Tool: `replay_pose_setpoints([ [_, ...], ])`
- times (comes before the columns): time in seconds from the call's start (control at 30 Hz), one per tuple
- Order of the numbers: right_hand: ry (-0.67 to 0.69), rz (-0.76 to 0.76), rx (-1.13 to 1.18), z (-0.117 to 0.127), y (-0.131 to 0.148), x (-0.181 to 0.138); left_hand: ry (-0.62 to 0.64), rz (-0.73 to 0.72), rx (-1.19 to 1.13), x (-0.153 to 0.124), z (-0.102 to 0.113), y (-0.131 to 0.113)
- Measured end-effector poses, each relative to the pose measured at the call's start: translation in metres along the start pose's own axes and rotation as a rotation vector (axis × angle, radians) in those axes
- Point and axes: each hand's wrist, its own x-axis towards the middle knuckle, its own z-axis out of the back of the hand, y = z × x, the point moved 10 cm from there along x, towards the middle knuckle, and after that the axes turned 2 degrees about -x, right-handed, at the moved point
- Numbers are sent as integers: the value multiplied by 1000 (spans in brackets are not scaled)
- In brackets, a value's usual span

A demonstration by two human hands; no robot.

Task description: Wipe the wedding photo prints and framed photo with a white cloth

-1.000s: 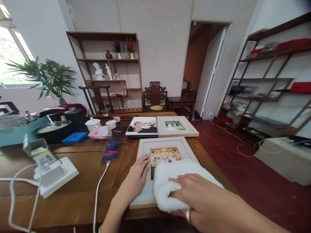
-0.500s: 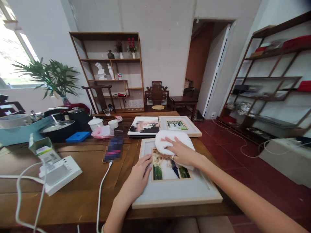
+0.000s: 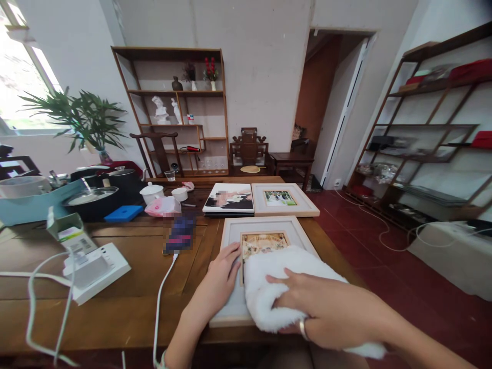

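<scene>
A light wood picture frame (image 3: 265, 220) with a pale mat and a photo (image 3: 259, 242) lies face up at the table's near edge. My left hand (image 3: 219, 277) rests on the frame's left side, fingers stretched out beside the photo. A fluffy white cloth (image 3: 261, 269) covers the lower right of the frame and most of the photo. Over that cloth lies my right hand (image 3: 326, 307), wearing a ring, its fingers pressed into a fold and holding it; some fingertips are hidden.
Behind the frame lie a second framed photo (image 3: 307, 204) and a stacked portrait print (image 3: 230, 199). To the left are a blurred-out phone-like item (image 3: 180, 233) on a white cable (image 3: 158, 292), a white box (image 3: 102, 271), a blue box (image 3: 123, 213) and a lidded pan (image 3: 90, 197).
My right hand has drawn the white cloth from the frame's upper part down toward its near right corner. The photo's upper part now shows. My left hand has stayed in place.
</scene>
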Motion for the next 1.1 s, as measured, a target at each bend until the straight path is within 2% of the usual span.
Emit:
replay_pose_setpoints([
  [0.1, -43, -28, 18, 2, -4, -4, -2, -6, -17, 0, 0, 1],
  [0.2, -146, -51, -30, 3, -25, 6, 18, 0, -14, 0, -2, 1],
  [0.4, -361, -231, -192, 27, -93, 44, 3, 12, -33, -1, 6, -8],
  [0.5, -355, -257, -249, 34, -103, 72, -43, -2, -69, -2, 14, -13],
  [0.57, -319, -228, -259, 30, -96, 89, -60, 6, -92, -2, 15, -12],
  [0.63, -279, -154, -269, 22, -77, 101, -72, 21, -117, -2, 16, -9],
  [0.73, -203, -28, -284, 5, -42, 101, -91, 27, -152, -3, 17, -7],
  [0.93, -112, 114, -200, -16, 2, 55, -76, 30, -179, -7, 18, -8],
  [1.0, -106, 123, -176, -19, 6, 37, -55, 45, -167, -7, 15, -6],
  [1.1, -109, 46, -154, -18, -6, 12, -32, 53, -111, -6, 11, -5],
])
